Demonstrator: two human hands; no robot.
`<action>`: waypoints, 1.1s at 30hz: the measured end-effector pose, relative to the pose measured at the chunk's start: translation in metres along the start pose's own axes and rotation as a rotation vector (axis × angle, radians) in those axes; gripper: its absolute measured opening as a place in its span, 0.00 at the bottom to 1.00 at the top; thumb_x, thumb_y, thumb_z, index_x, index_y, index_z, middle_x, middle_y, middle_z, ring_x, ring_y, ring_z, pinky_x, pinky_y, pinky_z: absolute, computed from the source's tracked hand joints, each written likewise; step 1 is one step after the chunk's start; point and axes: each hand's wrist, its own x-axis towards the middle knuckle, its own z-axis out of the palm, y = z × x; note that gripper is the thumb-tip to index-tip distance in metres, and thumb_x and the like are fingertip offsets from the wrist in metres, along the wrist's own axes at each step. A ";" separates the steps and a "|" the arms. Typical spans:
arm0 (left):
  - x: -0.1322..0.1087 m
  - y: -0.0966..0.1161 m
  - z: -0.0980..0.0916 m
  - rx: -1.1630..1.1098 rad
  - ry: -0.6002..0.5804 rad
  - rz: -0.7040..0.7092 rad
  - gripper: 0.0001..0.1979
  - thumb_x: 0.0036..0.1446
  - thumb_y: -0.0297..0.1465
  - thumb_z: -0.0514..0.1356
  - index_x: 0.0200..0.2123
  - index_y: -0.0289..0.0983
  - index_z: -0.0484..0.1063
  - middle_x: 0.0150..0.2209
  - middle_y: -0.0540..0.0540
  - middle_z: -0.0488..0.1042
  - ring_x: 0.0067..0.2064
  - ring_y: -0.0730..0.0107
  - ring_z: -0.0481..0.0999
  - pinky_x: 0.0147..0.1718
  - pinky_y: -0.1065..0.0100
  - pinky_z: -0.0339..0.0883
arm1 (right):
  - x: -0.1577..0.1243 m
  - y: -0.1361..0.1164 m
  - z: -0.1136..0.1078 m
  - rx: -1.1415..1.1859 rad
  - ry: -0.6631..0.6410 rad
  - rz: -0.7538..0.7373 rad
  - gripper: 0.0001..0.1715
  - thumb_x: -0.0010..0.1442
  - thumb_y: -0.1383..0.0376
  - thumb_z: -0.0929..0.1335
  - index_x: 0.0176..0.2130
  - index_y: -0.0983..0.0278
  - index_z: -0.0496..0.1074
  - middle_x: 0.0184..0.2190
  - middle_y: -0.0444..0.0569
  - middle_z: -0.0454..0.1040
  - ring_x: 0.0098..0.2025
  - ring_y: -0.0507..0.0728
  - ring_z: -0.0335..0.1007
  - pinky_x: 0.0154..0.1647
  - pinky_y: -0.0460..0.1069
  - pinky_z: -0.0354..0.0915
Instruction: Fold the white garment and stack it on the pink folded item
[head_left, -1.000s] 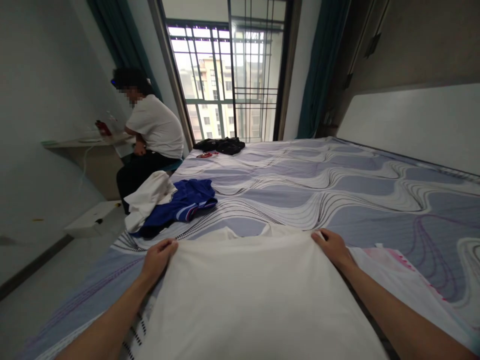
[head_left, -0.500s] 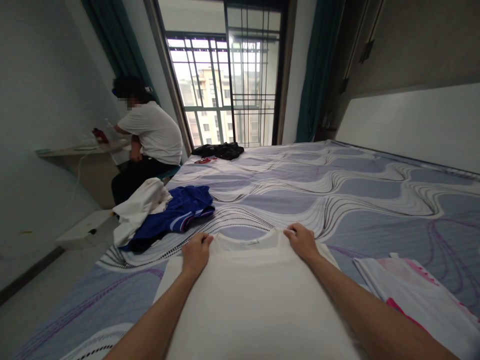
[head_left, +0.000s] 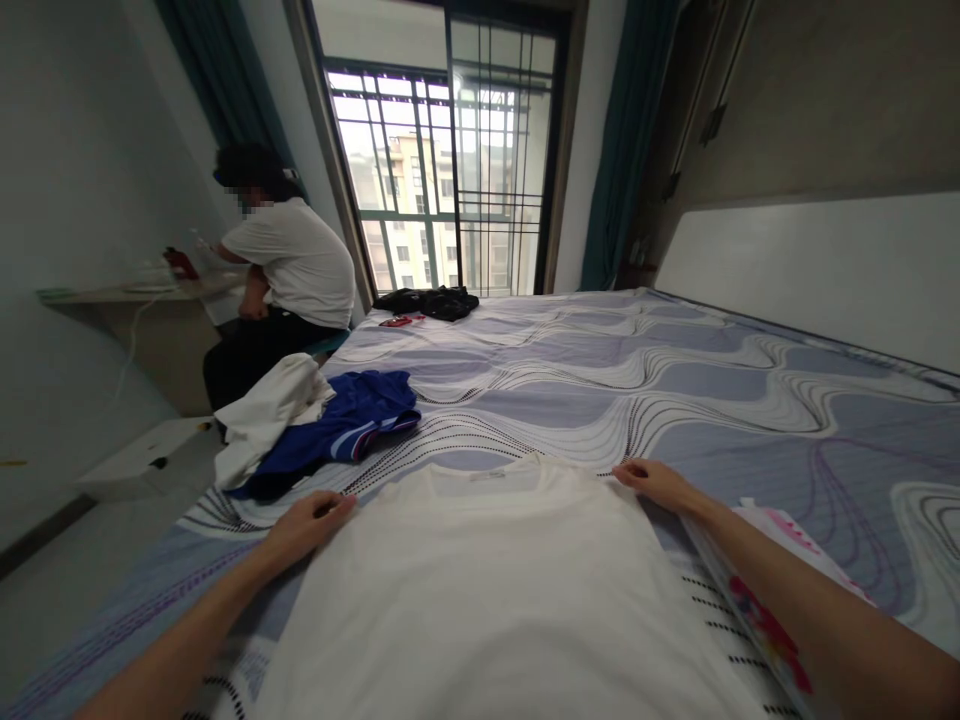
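Only thing close to a brand here is the little label (head_left: 487, 476) inside the neck of the white shirt (head_left: 495, 580), and it's way too small to read. Shirt's spread out on the near part of the bed (head_left: 570, 390), neck facing away. Left hand (head_left: 311, 522) is at the left shoulder, right hand (head_left: 654, 482) at the right one, fingers curled toward the thumbs on both, but honestly can't tell if either is pinching cloth. The right forearm cuts across a white item with pink and red patches (head_left: 795, 532), so any lettering there is a lost cause. Over on the left there's a rumpled white garment (head_left: 266, 415) against a blue garment (head_left: 367, 405) with striped trim. Far side: black bundle (head_left: 439, 303), small red thing (head_left: 396, 322) just beside it. Someone in a white top (head_left: 307, 260) sits at the worktop (head_left: 112, 294), red bottle (head_left: 180, 264) on it, markings unreadable.
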 end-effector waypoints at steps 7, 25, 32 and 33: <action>-0.017 -0.022 0.013 -0.100 0.147 0.060 0.24 0.46 0.55 0.58 0.29 0.40 0.75 0.35 0.48 0.78 0.40 0.59 0.74 0.40 0.66 0.65 | -0.021 0.025 0.008 0.180 -0.001 -0.089 0.21 0.46 0.46 0.69 0.27 0.61 0.75 0.26 0.45 0.77 0.32 0.58 0.70 0.36 0.51 0.63; 0.061 -0.018 0.036 -0.422 0.383 -0.094 0.20 0.44 0.47 0.62 0.34 0.39 0.76 0.30 0.49 0.76 0.34 0.65 0.73 0.33 0.68 0.65 | 0.043 0.027 0.048 0.375 0.349 -0.050 0.14 0.47 0.53 0.67 0.29 0.60 0.67 0.25 0.44 0.73 0.30 0.56 0.68 0.34 0.50 0.61; 0.048 -0.012 0.030 -0.316 0.354 -0.092 0.23 0.43 0.45 0.63 0.42 0.39 0.76 0.39 0.45 0.79 0.41 0.60 0.76 0.44 0.63 0.67 | 0.038 0.026 0.046 0.229 0.359 -0.004 0.22 0.49 0.58 0.67 0.44 0.62 0.70 0.31 0.45 0.75 0.33 0.56 0.70 0.41 0.51 0.64; 0.038 -0.011 0.027 -0.323 0.346 -0.080 0.25 0.43 0.45 0.62 0.44 0.38 0.76 0.42 0.44 0.79 0.44 0.60 0.76 0.47 0.62 0.67 | 0.032 0.023 0.045 0.216 0.367 0.004 0.22 0.50 0.58 0.66 0.45 0.63 0.70 0.33 0.47 0.76 0.35 0.57 0.71 0.43 0.52 0.65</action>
